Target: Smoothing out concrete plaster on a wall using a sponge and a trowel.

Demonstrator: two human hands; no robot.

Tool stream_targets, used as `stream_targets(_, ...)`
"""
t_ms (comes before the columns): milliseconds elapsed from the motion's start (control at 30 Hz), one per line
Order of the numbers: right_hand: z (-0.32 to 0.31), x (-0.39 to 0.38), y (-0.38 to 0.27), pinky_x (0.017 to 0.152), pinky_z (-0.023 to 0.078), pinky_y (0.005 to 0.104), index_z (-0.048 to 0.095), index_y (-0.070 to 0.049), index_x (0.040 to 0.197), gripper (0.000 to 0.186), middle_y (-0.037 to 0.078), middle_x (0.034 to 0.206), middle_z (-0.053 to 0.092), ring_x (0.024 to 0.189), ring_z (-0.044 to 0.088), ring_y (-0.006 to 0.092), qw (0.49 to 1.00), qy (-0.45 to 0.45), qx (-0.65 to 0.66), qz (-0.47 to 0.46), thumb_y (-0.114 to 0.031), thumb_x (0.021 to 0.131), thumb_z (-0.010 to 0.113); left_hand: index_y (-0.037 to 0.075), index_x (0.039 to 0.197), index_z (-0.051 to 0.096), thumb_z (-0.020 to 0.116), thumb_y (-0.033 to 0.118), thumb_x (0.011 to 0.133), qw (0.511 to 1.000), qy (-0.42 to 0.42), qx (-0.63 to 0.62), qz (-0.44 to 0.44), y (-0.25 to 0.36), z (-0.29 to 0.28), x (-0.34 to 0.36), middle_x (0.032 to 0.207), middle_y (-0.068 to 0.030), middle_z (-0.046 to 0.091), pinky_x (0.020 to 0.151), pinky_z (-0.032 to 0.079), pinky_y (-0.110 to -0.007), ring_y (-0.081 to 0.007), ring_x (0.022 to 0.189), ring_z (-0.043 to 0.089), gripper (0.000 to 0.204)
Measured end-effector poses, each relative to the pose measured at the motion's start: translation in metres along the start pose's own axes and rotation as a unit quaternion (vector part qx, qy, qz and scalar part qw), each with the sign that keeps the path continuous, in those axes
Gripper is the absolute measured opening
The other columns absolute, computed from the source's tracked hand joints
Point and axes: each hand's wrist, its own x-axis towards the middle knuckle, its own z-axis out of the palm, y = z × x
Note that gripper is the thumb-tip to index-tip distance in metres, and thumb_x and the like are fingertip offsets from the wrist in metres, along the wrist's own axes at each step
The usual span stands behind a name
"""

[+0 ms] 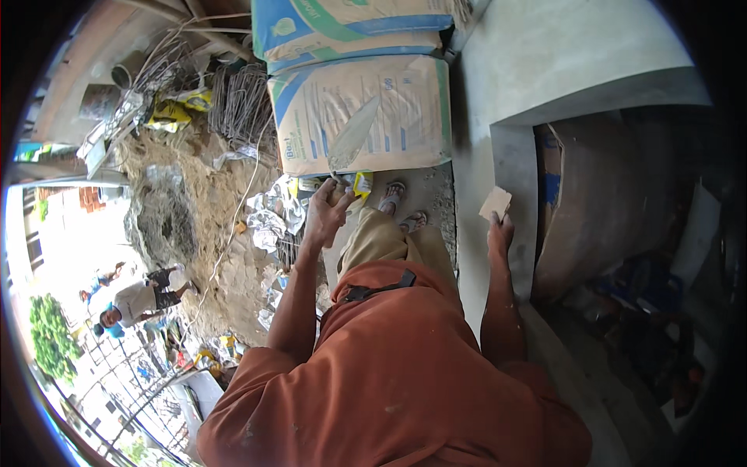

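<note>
My left hand (327,210) is closed round the handle of a pointed trowel (354,138). The trowel's grey, smeared blade points up and away, in front of a stacked paper sack (412,109) with blue and green print. On the right, my right hand (500,230) pinches a small flat tan piece (496,203), roughly square; its material I cannot make out. That hand is beside the edge of a grey plastered wall opening. Both forearms are bare below rust-coloured sleeves.
Another sack (350,27) lies on the stack ahead. To the left are a sand heap (210,241), a grey wet patch (161,214), bundled wire rods (241,101) and crumpled paper bags (268,222). A person (136,302) stands farther left. A plastered wall (560,62) borders the right.
</note>
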Motion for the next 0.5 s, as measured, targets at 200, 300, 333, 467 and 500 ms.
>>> stream_targets(200,0.029,-0.005,-0.003,0.075,0.047,0.0396,0.062,0.005,0.101,0.025,0.019,0.086,0.066,0.081,0.064,0.0322,0.993,-0.081,-0.044,-0.072,-0.018,0.090,0.056,0.002,0.097,0.057,0.064,0.019,0.090,0.987,0.092,-0.135,-0.001,-0.019,-0.009,-0.012,0.062,0.0002,0.049,0.040,0.038,-0.025,-0.0076,0.045,0.044,0.020)
stream_targets(300,0.046,-0.020,-0.046,0.072,0.047,0.0398,0.061,0.005,0.098,0.025,0.017,0.082,0.065,0.077,0.063,0.0313,0.978,-0.142,-0.104,-0.111,-0.019,0.090,0.056,0.004,0.088,0.051,0.061,0.022,0.092,0.972,0.111,-0.207,-0.018,-0.014,-0.017,-0.021,0.063,-0.0007,0.048,0.042,0.040,-0.026,-0.0096,0.047,0.047,0.020)
stream_targets(333,0.049,-0.027,-0.058,0.071,0.047,0.0396,0.061,0.005,0.097,0.026,0.017,0.081,0.065,0.077,0.063,0.0308,0.974,-0.138,-0.103,-0.147,-0.019,0.089,0.056,0.004,0.088,0.050,0.061,0.022,0.092,0.968,0.110,-0.224,-0.021,-0.015,-0.019,-0.023,0.063,-0.0007,0.048,0.043,0.040,-0.026,-0.0099,0.048,0.047,0.021)
stream_targets(467,0.049,0.000,-0.050,0.070,0.048,0.0386,0.061,0.007,0.100,0.029,0.016,0.084,0.066,0.074,0.062,0.0280,0.969,-0.168,-0.128,-0.128,-0.019,0.089,0.058,0.004,0.092,0.049,0.059,0.022,0.093,0.955,0.093,-0.282,0.008,-0.015,-0.025,-0.015,0.064,-0.0004,0.049,0.043,0.042,-0.026,-0.0104,0.049,0.050,0.021)
stream_targets(500,0.047,0.014,-0.043,0.071,0.048,0.0388,0.061,0.008,0.101,0.030,0.017,0.085,0.066,0.075,0.062,0.0276,0.965,-0.187,-0.127,-0.134,-0.019,0.089,0.058,0.004,0.093,0.050,0.060,0.022,0.093,0.955,0.096,-0.278,0.023,-0.018,-0.027,-0.012,0.064,-0.0004,0.049,0.043,0.042,-0.026,-0.0105,0.049,0.051,0.020)
